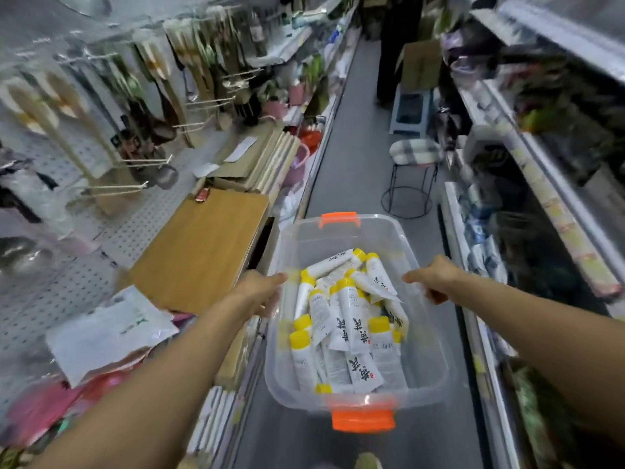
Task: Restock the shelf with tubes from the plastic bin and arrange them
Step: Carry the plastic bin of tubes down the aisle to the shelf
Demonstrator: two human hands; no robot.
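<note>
A clear plastic bin (341, 231) with orange clips at both ends hangs above the aisle floor. My left hand (258, 291) grips its left rim, thumb lying along the top edge. My right hand (436, 279) grips the right rim the same way. Inside lie several white tubes (351, 319) with yellow caps and black lettering, heaped loosely in a pile. The shelf (199, 252) on my left carries a wooden board on top.
Pegboard hooks (142, 160) with wooden spoons jut out at the left. White packets (108, 330) lie on the near left shelf. A cushioned wire stool (411, 174) and a blue step stool (411, 111) stand in the aisle; a person in dark clothes (395, 52) stands beyond. Shelving (527, 184) lines the right.
</note>
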